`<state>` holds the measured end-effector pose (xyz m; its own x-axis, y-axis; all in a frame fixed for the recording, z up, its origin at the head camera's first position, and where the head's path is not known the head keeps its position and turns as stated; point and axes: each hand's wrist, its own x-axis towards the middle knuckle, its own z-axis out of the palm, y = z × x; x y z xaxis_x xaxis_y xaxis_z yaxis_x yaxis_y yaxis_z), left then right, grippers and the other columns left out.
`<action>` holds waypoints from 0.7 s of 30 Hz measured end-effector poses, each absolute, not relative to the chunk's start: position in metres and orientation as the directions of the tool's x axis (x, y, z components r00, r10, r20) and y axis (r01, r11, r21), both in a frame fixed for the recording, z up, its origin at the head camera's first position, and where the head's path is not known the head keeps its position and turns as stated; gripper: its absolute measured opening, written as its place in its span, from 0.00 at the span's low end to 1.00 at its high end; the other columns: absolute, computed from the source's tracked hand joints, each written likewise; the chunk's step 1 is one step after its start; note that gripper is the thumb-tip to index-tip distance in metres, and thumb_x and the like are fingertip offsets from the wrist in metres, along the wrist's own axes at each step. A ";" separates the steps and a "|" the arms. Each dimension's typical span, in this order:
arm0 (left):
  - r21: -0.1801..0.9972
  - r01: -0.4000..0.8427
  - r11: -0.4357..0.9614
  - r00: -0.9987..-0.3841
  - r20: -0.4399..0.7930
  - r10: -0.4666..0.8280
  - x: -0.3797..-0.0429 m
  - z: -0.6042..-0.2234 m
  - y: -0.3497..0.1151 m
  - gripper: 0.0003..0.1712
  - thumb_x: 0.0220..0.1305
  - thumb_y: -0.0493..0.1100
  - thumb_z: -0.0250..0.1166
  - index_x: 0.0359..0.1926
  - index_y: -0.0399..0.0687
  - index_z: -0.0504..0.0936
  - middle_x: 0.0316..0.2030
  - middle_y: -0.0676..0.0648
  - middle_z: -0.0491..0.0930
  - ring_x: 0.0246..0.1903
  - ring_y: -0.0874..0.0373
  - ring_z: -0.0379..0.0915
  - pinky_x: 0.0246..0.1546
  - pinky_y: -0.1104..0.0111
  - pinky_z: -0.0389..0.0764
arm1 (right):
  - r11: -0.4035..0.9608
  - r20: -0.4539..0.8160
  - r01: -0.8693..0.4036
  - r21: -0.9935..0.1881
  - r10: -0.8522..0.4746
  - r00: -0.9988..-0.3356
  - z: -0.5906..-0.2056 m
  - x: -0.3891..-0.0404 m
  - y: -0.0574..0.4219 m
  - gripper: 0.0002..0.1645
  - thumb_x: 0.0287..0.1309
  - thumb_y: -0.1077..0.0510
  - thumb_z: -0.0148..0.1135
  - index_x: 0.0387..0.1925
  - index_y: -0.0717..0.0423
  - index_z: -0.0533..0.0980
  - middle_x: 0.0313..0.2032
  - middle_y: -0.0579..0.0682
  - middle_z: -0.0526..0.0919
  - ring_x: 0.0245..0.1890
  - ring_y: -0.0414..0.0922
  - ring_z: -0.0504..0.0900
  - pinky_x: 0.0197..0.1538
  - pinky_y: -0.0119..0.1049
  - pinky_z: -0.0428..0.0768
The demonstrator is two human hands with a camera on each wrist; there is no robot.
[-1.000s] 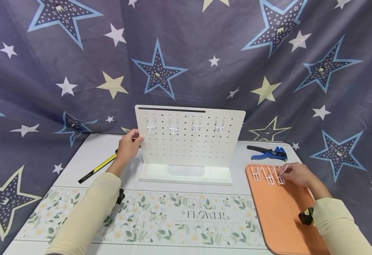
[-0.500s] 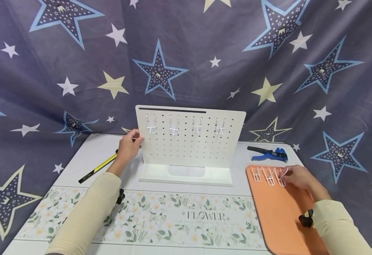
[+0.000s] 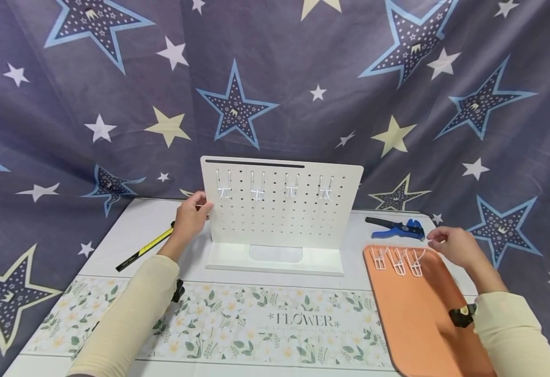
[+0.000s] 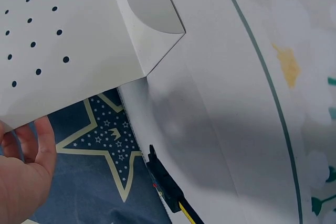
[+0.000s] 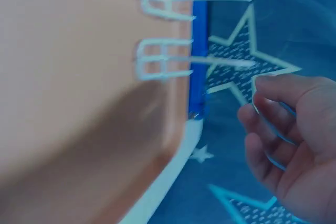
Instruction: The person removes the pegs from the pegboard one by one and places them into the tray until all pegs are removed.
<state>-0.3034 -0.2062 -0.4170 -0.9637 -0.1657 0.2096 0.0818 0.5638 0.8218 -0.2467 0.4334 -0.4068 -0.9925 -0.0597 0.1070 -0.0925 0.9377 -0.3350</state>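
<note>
In the head view we see a white pegboard [image 3: 267, 222] standing in the middle of the frame, with four wire hooks [image 3: 257, 193] along its upper rows. Our left hand [image 3: 192, 214], left of centre, grips the board's left edge — the grip is pinching that edge between thumb and fingers.

Our right hand [image 3: 453, 247] is at the right of the frame, by the upper right corner of an orange tray [image 3: 421, 314]. Its grip is loosely spread, the fingers bent and the thumb tip apart from them; in the right wrist view the thumb is near the end of a prong, but whether they touch we cannot tell. Three white hooks [image 3: 400, 273] lie side by side along the tray's upper end.

Just above the tray we have blue-and-black pliers [image 3: 399, 229]. A black-and-yellow tool [image 3: 145, 248] lies slanted on the white tabletop [image 3: 355, 262] at left, near our left forearm. A floral runner [image 3: 256, 324] crosses the lower part — "FLOWER" printed on it — and a star-patterned cloth [image 3: 279, 47] fills the background.
</note>
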 end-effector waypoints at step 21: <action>0.822 0.078 0.564 -0.963 0.208 -0.170 -0.302 -0.417 -0.206 0.10 0.77 0.42 0.57 0.51 0.43 0.77 0.50 0.39 0.82 0.47 0.47 0.81 0.47 0.57 0.90 | 0.847 0.531 -0.392 -0.360 -0.160 -0.832 -0.366 -0.268 0.296 0.04 0.59 0.63 0.70 0.37 0.57 0.84 0.31 0.54 0.88 0.31 0.52 0.86 0.34 0.40 0.79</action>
